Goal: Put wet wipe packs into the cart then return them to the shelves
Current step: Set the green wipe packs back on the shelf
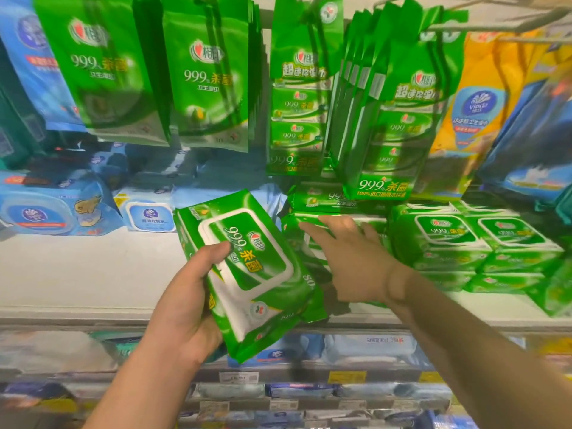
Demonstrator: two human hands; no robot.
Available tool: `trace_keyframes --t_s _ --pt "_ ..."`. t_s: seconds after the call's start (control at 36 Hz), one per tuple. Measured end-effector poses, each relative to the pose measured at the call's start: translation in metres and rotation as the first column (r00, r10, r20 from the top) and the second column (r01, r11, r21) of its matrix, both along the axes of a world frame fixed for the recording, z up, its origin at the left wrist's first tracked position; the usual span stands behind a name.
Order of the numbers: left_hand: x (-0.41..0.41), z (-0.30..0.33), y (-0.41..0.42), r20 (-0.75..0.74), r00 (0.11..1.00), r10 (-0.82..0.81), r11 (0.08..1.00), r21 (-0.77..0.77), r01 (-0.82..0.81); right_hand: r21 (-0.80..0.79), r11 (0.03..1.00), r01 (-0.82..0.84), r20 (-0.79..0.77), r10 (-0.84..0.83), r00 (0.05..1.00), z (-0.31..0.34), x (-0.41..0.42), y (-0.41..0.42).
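so, left hand (188,292) grips a green wet wipe pack (247,270) by its lower left edge, thumb curled over the printed face, fingers hidden underneath. pack is held in the air in front of the white shelf (77,274), not resting on it. right hand (349,258) is spread, fingers straight, reaching to a shelved green pack (328,221); fingertips look to be touching its top, holding nothing

handling, my guess: soft film pouch full of damp sheets, so moderately heavy for its size, saggy at the ends, film likely slick. the white hard flap lid (247,252) in the middle is the stiff part. i'd hold across the short width near the middle, thumb on the lid rim, rather than by an end seam

orientation: long axis runs from upper left to lower right, upper end tipped toward the shelf, lid face turned up toward me, print reading along the long axis

stacked green packs (483,243) sit to the right on the same shelf; cart not in view
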State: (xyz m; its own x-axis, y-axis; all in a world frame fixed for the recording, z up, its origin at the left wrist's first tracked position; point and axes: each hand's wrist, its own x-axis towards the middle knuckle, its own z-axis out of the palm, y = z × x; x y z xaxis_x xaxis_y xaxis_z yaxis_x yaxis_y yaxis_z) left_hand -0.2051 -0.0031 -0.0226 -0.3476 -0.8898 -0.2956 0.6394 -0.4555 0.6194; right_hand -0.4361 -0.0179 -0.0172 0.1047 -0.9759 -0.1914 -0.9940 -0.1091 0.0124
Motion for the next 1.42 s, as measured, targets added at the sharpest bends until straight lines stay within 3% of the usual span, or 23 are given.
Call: trace_keyframes --t_s 0.11,0.31,0.47,0.72,0.83,0.92,1.0,1.06,1.11,1.17,1.22,1.28,1.33,1.42 --pt "-0.002 0.0 0.0 -0.004 1.0 -0.016 1.0 -0.008 0.016 -0.15 0.988 -0.037 -0.041 0.032 0.999 -0.007 -0.005 0.0" --pt "-0.006 -0.001 0.004 -0.015 1.0 -0.004 1.0 -0.019 0.004 -0.181 0.978 -0.107 -0.047 0.1 0.994 -0.013 -0.031 -0.011" --pt "-0.01 -0.002 0.009 -0.009 1.0 -0.006 1.0 -0.011 0.005 -0.286 0.946 -0.15 -0.148 0.111 0.983 -0.015 -0.036 -0.011" --pt "-0.017 0.003 0.017 -0.022 1.0 -0.013 1.0 -0.025 0.012 -0.357 0.932 -0.069 0.059 0.096 0.994 -0.02 -0.032 0.001" --pt "-0.02 0.007 0.018 -0.047 0.999 -0.018 0.998 -0.057 0.015 -0.262 0.965 0.018 0.064 -0.001 0.998 -0.019 -0.03 0.008" --pt "-0.022 0.009 0.02 -0.079 0.997 -0.008 0.997 -0.083 0.002 -0.362 0.924 0.122 0.297 -0.009 0.955 -0.023 -0.028 0.016" --pt "-0.026 0.012 0.021 -0.113 0.994 0.005 0.994 -0.109 -0.017 -0.455 0.814 0.362 0.585 -0.033 0.811 -0.022 -0.018 0.035" --pt "-0.03 0.014 0.021 -0.13 0.991 0.027 0.994 -0.103 -0.041 -0.463 0.708 0.533 0.75 -0.007 0.661 -0.019 -0.006 0.053" --pt "-0.033 0.013 0.02 -0.109 0.992 0.063 0.993 -0.093 -0.073 -0.341 0.643 0.686 0.903 0.02 0.43 -0.013 0.01 0.069" --pt "-0.037 0.014 0.02 -0.069 0.991 0.115 0.99 -0.075 -0.12 -0.058 0.666 0.744 0.991 -0.052 0.123 -0.014 0.021 0.077" --pt "-0.042 0.013 0.021 -0.046 0.99 0.135 0.987 -0.082 -0.138 0.271 0.759 0.591 0.963 -0.213 -0.168 -0.017 0.028 0.082" --pt "-0.048 0.012 0.023 -0.029 0.994 0.102 0.989 -0.1 -0.105 0.411 0.844 0.346 0.892 -0.294 -0.344 -0.024 0.033 0.085" --pt "-0.056 0.01 0.026 0.001 0.995 0.102 0.987 -0.127 -0.101 0.417 0.887 0.198 0.855 -0.308 -0.418 -0.026 0.038 0.089" --pt "-0.067 0.003 0.03 0.044 0.985 0.167 0.972 -0.175 -0.157 0.343 0.932 0.113 0.845 -0.253 -0.472 -0.022 0.044 0.092"
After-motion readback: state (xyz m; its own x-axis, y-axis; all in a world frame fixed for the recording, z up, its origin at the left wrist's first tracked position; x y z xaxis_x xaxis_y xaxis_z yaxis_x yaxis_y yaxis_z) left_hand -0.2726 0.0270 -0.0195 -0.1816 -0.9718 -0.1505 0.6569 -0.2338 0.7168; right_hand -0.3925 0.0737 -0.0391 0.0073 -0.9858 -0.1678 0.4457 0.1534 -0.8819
